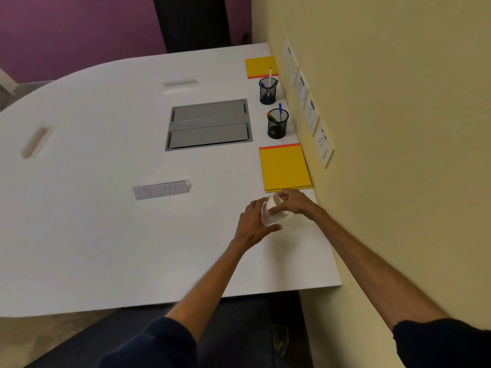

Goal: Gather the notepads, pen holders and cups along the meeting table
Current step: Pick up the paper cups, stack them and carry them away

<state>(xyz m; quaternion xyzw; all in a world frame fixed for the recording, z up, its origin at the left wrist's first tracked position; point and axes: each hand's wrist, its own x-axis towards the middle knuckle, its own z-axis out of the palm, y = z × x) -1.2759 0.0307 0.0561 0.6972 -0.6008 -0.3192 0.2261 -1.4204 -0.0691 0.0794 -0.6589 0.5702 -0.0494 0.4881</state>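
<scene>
Where the white surface [106, 235] meets the yellow wall [385, 128], a white paper cup [275, 208] is held tilted just above it by both hands. The left hand [252, 224] is wrapped round the cup's lower body from 8 o'clock, its fingers [256, 205] curled and slightly spread, the thumb laid underneath. The right hand [296, 201] is closed over the rim from 2 o'clock, the rim being pinched by curled fingers. Whether a second cup is nested under the first cannot be told. At 12 o'clock from the cup, just beyond the hands, a yellow notepad [284, 168] with an orange edge is laid flat beside the wall. Further along at 12 o'clock, two black mesh pen holders [277, 124] are stood apart, one behind the other, with pens inside, and a second yellow notepad [260, 67] is seen past them. At 11 o'clock a grey hatch [210, 124] is set into the surface.
</scene>
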